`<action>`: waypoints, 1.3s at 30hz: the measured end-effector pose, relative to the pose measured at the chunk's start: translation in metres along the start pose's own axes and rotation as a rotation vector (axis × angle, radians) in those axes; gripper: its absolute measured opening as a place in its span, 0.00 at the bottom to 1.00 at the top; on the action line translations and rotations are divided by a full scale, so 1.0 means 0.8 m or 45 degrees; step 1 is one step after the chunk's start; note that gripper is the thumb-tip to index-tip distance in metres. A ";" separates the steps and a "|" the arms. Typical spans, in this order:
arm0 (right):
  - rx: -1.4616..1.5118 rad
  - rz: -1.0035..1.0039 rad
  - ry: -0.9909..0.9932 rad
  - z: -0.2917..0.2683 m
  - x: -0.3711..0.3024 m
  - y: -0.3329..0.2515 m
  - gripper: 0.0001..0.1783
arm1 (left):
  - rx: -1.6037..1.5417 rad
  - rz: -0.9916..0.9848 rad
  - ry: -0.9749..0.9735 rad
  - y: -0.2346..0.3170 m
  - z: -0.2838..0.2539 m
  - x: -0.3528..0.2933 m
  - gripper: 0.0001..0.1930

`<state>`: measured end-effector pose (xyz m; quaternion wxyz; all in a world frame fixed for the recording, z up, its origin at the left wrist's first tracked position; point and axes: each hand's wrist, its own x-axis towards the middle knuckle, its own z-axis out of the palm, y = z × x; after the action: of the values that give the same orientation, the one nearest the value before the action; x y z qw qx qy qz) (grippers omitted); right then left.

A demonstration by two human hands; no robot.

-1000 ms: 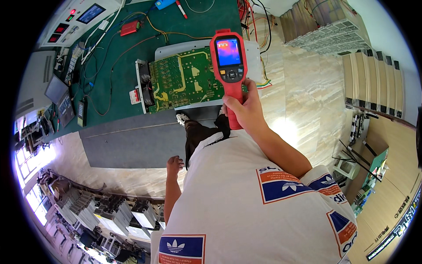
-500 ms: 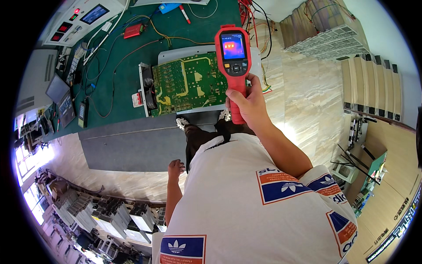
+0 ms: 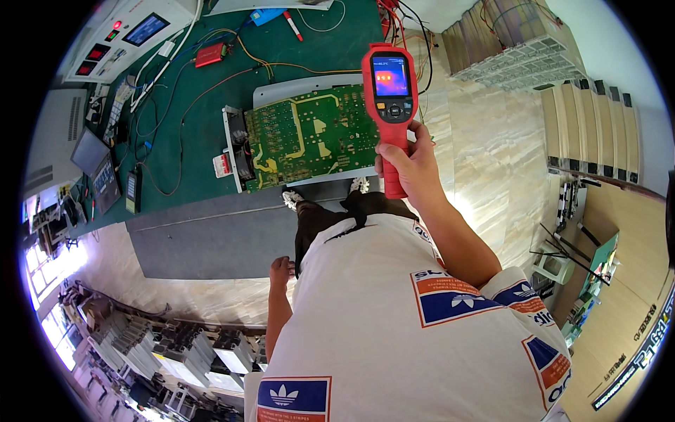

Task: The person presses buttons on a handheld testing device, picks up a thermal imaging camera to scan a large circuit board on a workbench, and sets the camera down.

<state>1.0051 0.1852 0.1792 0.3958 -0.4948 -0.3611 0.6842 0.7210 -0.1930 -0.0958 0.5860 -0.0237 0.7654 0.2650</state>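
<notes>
My right hand (image 3: 413, 163) is wrapped around the handle of a red and black handheld thermal camera (image 3: 392, 130), held upright above the bench edge. Its lit screen shows a blue-purple picture with a few yellow-orange hot spots. Beyond and to the left lies a large green circuit board (image 3: 309, 133) in a metal tray, with dark fans at its left end. The thermal camera covers part of the board's right end. My left hand (image 3: 282, 269) hangs low beside my leg, fingers loosely spread, with nothing seen in it.
On the green bench (image 3: 211, 155) lie a red box (image 3: 210, 54), loose wires, a laptop (image 3: 95, 165) and a handheld meter (image 3: 132, 190). A white instrument (image 3: 133, 35) stands at the far left. Stacked units (image 3: 510, 42) stand at the far right, a grey mat (image 3: 197, 239) below.
My right hand has shifted the thermal camera a little to the right and slightly nearer, uncovering more of the board's right end. My left hand stays by my leg.
</notes>
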 end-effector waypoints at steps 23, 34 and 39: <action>-0.030 0.151 -0.031 0.025 0.002 0.014 0.35 | 0.074 -0.027 -0.015 0.074 -0.039 0.008 0.12; -0.042 0.159 -0.045 0.030 0.002 0.010 0.35 | 0.044 0.003 -0.028 0.076 -0.038 0.010 0.11; -0.047 0.172 -0.042 0.030 -0.004 0.010 0.35 | 0.099 -0.025 -0.011 0.071 -0.042 0.011 0.14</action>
<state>0.9808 0.1763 0.1792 0.3336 -0.5139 -0.3458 0.7107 0.6688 -0.1559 -0.0766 0.5922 -0.0073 0.7724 0.2293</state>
